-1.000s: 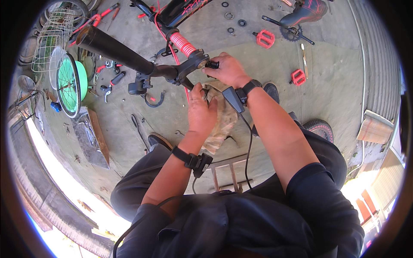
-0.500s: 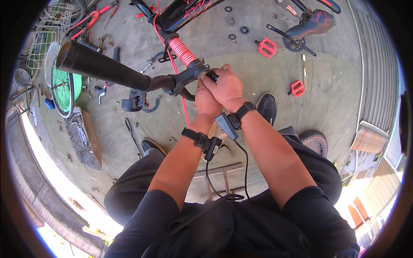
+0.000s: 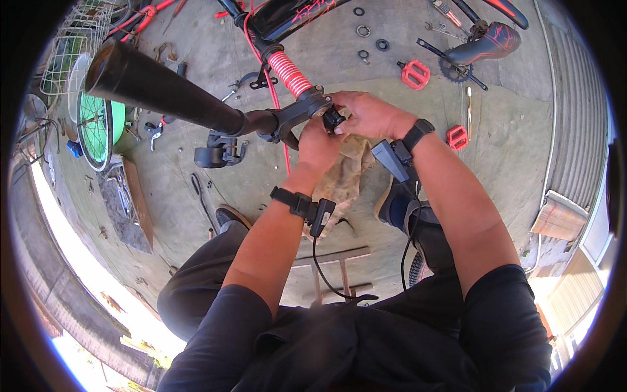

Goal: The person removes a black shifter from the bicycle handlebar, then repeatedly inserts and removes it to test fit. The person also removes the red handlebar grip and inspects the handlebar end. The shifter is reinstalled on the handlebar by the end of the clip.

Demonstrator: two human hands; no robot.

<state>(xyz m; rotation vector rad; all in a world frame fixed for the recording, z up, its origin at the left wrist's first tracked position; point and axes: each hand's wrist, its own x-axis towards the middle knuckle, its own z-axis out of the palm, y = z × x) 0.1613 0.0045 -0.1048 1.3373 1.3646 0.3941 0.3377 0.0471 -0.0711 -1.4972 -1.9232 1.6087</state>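
At the end of a black bike stem (image 3: 304, 112), a small black rounded part (image 3: 333, 119) sits between my hands. My right hand (image 3: 375, 116) pinches it from the right with thumb and fingers. From below and left, my left hand (image 3: 318, 149) closes against the same part, its fingertips partly hidden. A black handlebar (image 3: 176, 95) runs from the stem to the upper left, towards me. Behind the stem is a red-and-white striped head tube section (image 3: 290, 74) of the black frame (image 3: 297, 19). A stained tan cloth (image 3: 341, 178) shows below my hands.
Red pedals (image 3: 415, 74) (image 3: 457, 137), metal rings (image 3: 363, 31) and a saddle (image 3: 493, 42) lie on the ground ahead and right. A green-rimmed wheel (image 3: 95, 127), wire basket (image 3: 75, 42) and toolbox (image 3: 134, 206) are at the left. A thin red cable (image 3: 277, 111) hangs by the stem.
My right hand has turned and moved right, its forearm swinging outward, uncovering the small black part. The tan cloth now shows below. My right leg has shifted inward, and the view has shifted slightly.
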